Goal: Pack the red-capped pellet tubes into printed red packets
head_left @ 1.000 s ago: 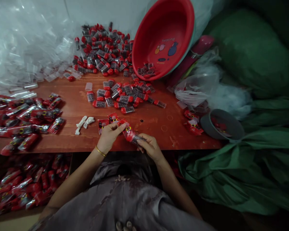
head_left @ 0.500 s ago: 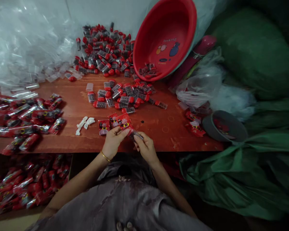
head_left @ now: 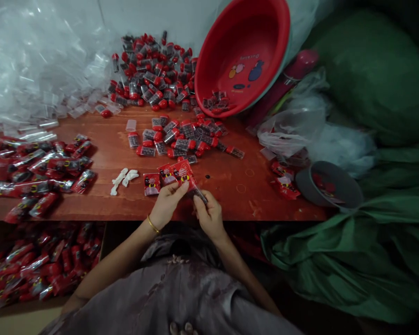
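Over the front edge of the table, my left hand (head_left: 168, 201) pinches a red printed card (head_left: 185, 176) between thumb and fingers. At the card's lower right, my right hand (head_left: 209, 215) closes on a small clear container (head_left: 198, 193) with dark contents. Whether card and container are joined, I cannot tell. Left of them lie a separate red printed packet (head_left: 152, 184) and another red card (head_left: 167, 173). Beyond my hands is a loose group of small red-capped clear containers (head_left: 185, 144), filled with dark pieces.
Red wrapped packs (head_left: 56, 163) lie at left, with more in a box (head_left: 45, 260) below. Clear plastic sleeves (head_left: 45, 60) and a heap of capped containers (head_left: 153, 70) fill the back. A red basin (head_left: 242, 42) leans there. A grey bowl (head_left: 305, 184) stands right, beside green cloth (head_left: 363, 251).
The view has shifted slightly. My right thumb has slid a little down along the container, so more of it shows. Both hands keep their hold.
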`<state>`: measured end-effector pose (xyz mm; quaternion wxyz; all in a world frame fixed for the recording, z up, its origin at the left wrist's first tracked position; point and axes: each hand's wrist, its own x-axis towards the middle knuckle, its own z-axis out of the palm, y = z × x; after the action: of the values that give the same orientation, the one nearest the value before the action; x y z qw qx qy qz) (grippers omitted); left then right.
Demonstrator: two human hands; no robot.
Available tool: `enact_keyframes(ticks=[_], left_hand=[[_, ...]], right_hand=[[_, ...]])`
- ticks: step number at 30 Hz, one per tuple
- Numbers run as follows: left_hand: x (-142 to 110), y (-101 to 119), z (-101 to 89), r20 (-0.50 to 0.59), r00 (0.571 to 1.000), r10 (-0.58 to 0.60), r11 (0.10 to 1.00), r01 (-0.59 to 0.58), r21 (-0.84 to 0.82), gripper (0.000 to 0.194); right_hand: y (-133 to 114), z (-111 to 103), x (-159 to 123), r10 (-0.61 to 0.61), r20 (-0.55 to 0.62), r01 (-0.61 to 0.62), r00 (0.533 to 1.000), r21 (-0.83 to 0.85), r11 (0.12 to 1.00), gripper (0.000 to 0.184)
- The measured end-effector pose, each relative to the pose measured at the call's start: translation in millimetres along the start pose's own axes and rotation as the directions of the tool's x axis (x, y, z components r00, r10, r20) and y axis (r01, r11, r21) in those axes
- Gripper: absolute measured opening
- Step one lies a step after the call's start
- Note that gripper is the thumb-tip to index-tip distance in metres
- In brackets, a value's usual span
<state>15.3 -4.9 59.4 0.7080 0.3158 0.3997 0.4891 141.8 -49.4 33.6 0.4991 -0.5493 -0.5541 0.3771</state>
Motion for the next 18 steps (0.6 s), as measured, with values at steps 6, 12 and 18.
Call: enact_keyframes(ticks=[6, 12, 18], left_hand=[[-4.9, -23.5, 8.2, -0.042, 0.993, 0.106, 0.989, -0.101, 0.103, 0.028], [-6.6, -11.0, 10.5, -0.032, 0.998, 0.049, 0.997, -0.051, -0.062, 0.034], [0.2, -10.8, 9.9, -0.119, 0.993, -0.002, 0.998, -0.007, -0.069, 0.035]], right_hand=[[-10.5, 4.9, 3.4, -0.014, -0.127, 0.009, 0.992, -0.035, 0.999, 0.024], [-6.6, 3.1, 3.6, 0.029, -0.024, -0.028, 0.999, 0.041, 0.999, 0.023], [-5.1, 10.2, 2.5, 0.057, -0.006, -0.056, 0.998, 0.06, 0.997, 0.024]])
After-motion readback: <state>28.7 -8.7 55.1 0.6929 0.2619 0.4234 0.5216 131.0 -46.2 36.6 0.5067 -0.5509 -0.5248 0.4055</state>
